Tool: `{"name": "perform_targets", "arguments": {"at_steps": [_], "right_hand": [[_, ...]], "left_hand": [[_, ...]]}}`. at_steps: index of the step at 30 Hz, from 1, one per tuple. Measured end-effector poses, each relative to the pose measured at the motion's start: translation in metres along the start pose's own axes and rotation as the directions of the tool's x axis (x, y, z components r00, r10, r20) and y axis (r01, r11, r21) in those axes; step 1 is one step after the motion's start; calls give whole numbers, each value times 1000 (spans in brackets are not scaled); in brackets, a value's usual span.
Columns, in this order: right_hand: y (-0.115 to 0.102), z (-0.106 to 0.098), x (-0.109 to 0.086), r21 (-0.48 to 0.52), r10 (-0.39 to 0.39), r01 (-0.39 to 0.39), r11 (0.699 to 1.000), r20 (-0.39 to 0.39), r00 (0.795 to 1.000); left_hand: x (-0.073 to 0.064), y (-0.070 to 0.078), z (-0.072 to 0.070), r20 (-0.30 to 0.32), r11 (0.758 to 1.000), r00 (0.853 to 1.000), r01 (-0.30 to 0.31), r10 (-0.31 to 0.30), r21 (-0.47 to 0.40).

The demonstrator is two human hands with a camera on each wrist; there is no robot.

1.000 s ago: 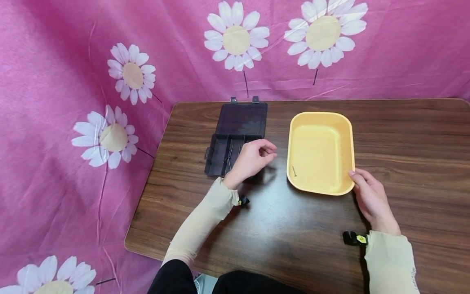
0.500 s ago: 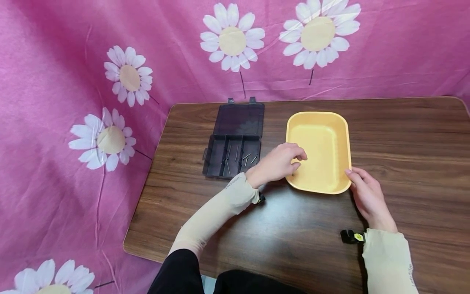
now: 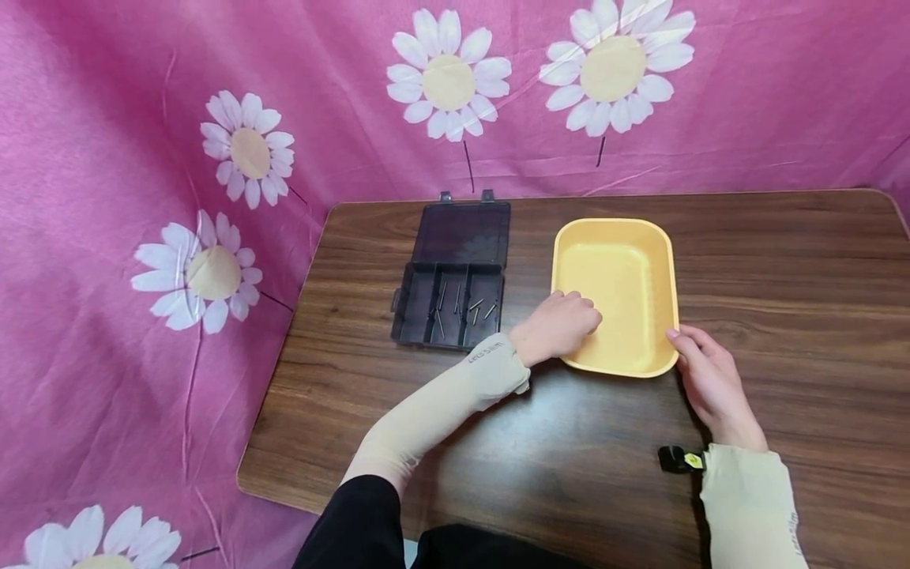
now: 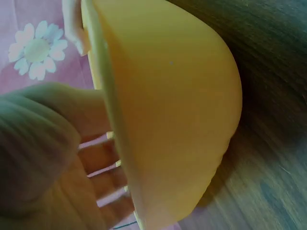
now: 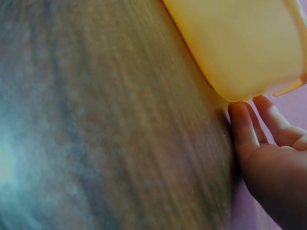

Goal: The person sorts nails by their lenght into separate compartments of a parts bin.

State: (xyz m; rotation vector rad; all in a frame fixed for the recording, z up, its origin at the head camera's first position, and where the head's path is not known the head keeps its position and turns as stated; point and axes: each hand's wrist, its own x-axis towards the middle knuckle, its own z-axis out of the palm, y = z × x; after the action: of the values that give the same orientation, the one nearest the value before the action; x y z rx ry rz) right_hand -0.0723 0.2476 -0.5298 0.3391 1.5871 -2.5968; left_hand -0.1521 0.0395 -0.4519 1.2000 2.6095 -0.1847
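My left hand (image 3: 562,324) reaches over the left rim of the yellow plastic tray (image 3: 629,296), fingers pointing down inside it. In the left wrist view the tray wall (image 4: 177,110) hides those fingertips, so what they touch cannot be seen. With the thumb at the rim and fingers against the outside, my right hand (image 3: 714,383) holds the tray's lower right corner. In the right wrist view, the fingers (image 5: 242,122) meet the tray's outer wall. To the left lies an open dark organizer box (image 3: 412,304) with thin metal screws or nails (image 3: 475,314) in its middle and right compartments.
The box's lid (image 3: 462,233) lies folded back toward the table's far edge. Brown wooden table (image 3: 526,466) surrounds both containers. A pink daisy-print cloth (image 3: 341,103) hangs behind and to the left of the table.
My left hand has moved right from above the box into the tray, its fingers turning downward. It now covers the spot where a small screw lay. The right hand keeps its hold.
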Motion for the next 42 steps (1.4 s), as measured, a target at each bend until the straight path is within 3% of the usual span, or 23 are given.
{"name": "perform_targets", "arguments": {"at_steps": [6, 13, 17, 29, 42], "right_hand": [[0, -1, -1, 5, -5, 5, 1000, 9, 1000], [1, -1, -1, 4, -10, 10, 1000, 14, 1000], [1, -1, -2, -4, -11, 11, 1000, 16, 1000], [0, 0, -2, -5, -28, 28, 1000, 18, 999], [-1, 0, -2, -8, -16, 16, 1000, 10, 1000]], "left_hand": [[6, 5, 3, 60, 995, 996, 63, -67, 71], [10, 9, 6, 117, 984, 988, 77, -97, 163], [15, 10, 9, 147, 982, 984, 76, -102, 170], [21, 10, 10, 120, 989, 988, 83, -98, 121], [21, 10, 11, 143, 983, 988, 34, -61, 182]]}}
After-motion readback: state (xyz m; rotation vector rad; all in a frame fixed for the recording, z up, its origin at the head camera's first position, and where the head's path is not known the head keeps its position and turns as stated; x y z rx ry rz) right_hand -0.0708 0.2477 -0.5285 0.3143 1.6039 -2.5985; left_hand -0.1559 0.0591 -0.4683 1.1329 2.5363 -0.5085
